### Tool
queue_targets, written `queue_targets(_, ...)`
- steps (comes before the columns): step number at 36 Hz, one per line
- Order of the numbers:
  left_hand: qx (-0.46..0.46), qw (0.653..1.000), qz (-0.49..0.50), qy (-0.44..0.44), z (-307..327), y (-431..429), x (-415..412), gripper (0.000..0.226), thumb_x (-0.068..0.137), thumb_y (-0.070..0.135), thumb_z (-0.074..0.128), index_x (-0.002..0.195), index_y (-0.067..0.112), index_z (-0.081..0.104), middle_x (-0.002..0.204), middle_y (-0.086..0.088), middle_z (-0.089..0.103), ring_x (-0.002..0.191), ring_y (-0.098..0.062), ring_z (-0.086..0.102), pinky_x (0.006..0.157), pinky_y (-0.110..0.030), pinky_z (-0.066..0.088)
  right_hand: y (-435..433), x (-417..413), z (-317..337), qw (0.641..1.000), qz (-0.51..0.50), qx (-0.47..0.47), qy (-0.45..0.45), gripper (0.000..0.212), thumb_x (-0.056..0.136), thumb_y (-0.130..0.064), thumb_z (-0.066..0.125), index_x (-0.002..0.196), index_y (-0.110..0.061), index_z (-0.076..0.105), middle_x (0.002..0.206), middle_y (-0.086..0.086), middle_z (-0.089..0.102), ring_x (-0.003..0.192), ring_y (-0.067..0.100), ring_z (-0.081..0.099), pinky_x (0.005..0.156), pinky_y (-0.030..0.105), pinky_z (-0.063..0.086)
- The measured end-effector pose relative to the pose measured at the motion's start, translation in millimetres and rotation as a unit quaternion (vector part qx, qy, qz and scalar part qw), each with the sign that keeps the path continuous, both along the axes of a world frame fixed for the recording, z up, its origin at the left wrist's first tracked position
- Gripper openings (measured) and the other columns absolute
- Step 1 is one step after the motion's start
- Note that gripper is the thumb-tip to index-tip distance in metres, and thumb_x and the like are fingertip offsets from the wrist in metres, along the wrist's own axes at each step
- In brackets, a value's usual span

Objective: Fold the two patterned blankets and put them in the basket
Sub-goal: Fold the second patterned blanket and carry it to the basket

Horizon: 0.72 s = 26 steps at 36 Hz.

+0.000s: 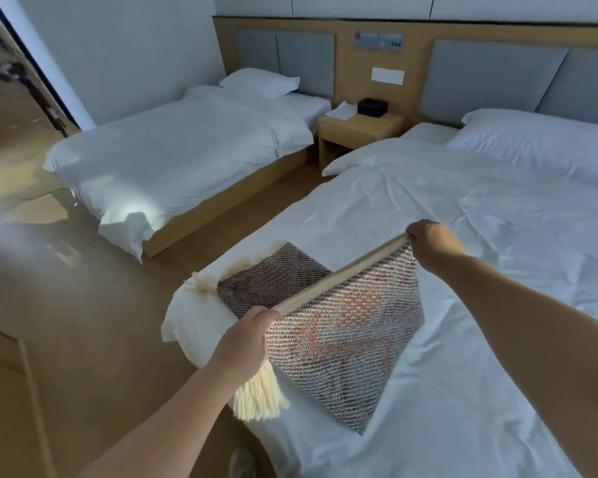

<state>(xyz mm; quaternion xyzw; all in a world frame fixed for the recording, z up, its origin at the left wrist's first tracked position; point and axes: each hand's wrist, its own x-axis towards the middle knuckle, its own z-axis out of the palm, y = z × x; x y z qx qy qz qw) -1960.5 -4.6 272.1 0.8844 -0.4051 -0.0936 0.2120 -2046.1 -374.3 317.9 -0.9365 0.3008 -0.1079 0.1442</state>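
A woven patterned blanket point(339, 326) in dark red, grey and cream, with cream tassels, hangs stretched between my two hands above the near bed point(480, 270). My left hand point(246, 336) grips its lower left corner, where a bunch of tassels dangles below my fist. My right hand point(428, 241) grips the far upper corner, and the cream top edge runs taut between both fists. The blanket's rear part lies on the bed's foot corner, with tassels spread at its left end. No second blanket or basket shows.
A second bed point(187, 150) with white bedding stands across a wooden-floor aisle to the left. A wooden nightstand point(359, 132) with a dark box and papers sits between the headboards. A pillow point(539, 146) lies at the near bed's head. A doorway opens far left.
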Motion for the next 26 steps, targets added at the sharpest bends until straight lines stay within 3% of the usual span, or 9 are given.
queue_targets(5,0.051,0.998,-0.010,0.018,-21.3,6.0,65.8,0.056,0.085,-0.010,0.049,0.130,0.023,0.049,0.131,0.007,0.044,0.103,-0.012,0.054,0.083,-0.020,0.044,5.8,61.7,-14.5,1.000,-0.001,-0.009,0.003,0.015,0.085,0.003,0.050,0.081,-0.001,0.064,0.080,0.012,0.053,0.079,0.033,0.056,0.063,0.029,0.035)
queue_targets(8,0.032,0.999,-0.014,0.035,-39.7,6.9,110.9,0.030,0.095,0.015,0.047,0.122,0.027,0.055,0.124,0.010,0.047,0.105,-0.007,0.048,0.081,-0.013,0.041,10.8,105.4,-27.2,1.000,-0.013,-0.017,0.016,0.016,0.087,0.003,0.048,0.082,-0.003,0.063,0.080,0.009,0.050,0.074,0.029,0.051,0.063,0.028,0.032)
queue_targets(10,0.025,0.999,-0.018,0.038,-50.6,9.1,140.8,0.030,0.096,0.013,0.046,0.122,0.025,0.054,0.121,0.012,0.048,0.100,-0.003,0.048,0.075,-0.006,0.041,13.7,136.2,-39.4,1.000,-0.025,-0.008,0.017,0.017,0.088,0.003,0.047,0.083,-0.002,0.063,0.082,0.010,0.050,0.075,0.029,0.052,0.063,0.029,0.033)
queue_targets(14,0.035,0.995,0.001,0.097,-67.4,15.9,199.7,0.043,0.092,0.000,0.045,0.125,0.025,0.052,0.125,0.013,0.049,0.099,-0.006,0.056,0.085,-0.021,0.049,19.3,202.7,-71.7,0.998,-0.036,0.002,0.047,0.018,0.087,0.005,0.047,0.088,-0.002,0.064,0.086,0.011,0.051,0.084,0.035,0.058,0.065,0.031,0.037)
queue_targets(20,0.089,0.988,0.004,0.128,-107.2,18.0,278.2,0.045,0.092,0.001,0.044,0.129,0.026,0.049,0.131,0.011,0.044,0.102,-0.010,0.055,0.085,-0.025,0.049,29.7,292.5,-123.1,0.995,-0.041,0.027,0.089,0.019,0.091,0.002,0.046,0.096,-0.002,0.064,0.098,0.015,0.057,0.091,0.034,0.058,0.069,0.029,0.037)
queue_targets(26,0.120,0.981,0.013,0.154,-160.5,8.2,345.8,0.045,0.092,0.000,0.043,0.129,0.026,0.050,0.117,0.003,0.054,0.078,-0.013,0.054,0.061,-0.022,0.043,29.7,367.2,-175.2,0.990,-0.043,0.018,0.135,0.021,0.092,0.002,0.044,0.101,-0.002,0.063,0.104,0.015,0.058,0.093,0.033,0.059,0.069,0.027,0.035)
